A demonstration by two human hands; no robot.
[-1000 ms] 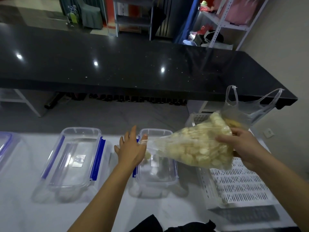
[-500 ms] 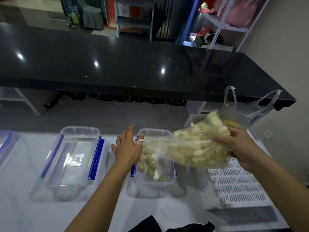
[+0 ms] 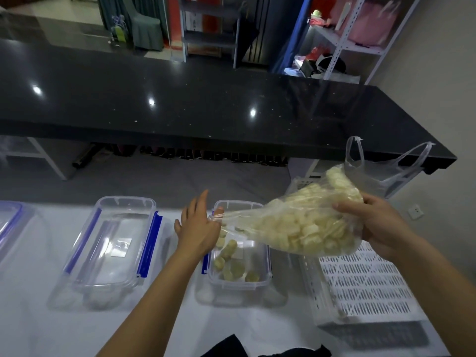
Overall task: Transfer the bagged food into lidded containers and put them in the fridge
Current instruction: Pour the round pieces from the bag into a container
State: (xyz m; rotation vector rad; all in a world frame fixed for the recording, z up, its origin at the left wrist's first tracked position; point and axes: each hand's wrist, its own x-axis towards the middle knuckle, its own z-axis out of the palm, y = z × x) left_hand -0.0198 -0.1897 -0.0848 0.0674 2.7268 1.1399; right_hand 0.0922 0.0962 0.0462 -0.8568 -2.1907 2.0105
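A clear plastic bag of pale yellow food pieces (image 3: 304,228) is tilted above a small clear container (image 3: 265,282) on the white table. My right hand (image 3: 381,228) grips the bag's full end and holds it high. The bag's open mouth is pinched by my left hand (image 3: 198,228) at the container's left rim, the other fingers spread. Several yellow pieces (image 3: 231,264) lie in the container's bottom.
A larger clear container with blue clips (image 3: 113,248) stands to the left, another (image 3: 10,222) at the far left edge. A white perforated crate (image 3: 365,284) lies to the right, an empty thin plastic bag (image 3: 381,171) behind it. A black counter (image 3: 206,99) runs across the back.
The container was empty a second ago; food pieces have slid out of the bag into it. The right hand keeps the bag's full end raised; the left stays at the mouth.
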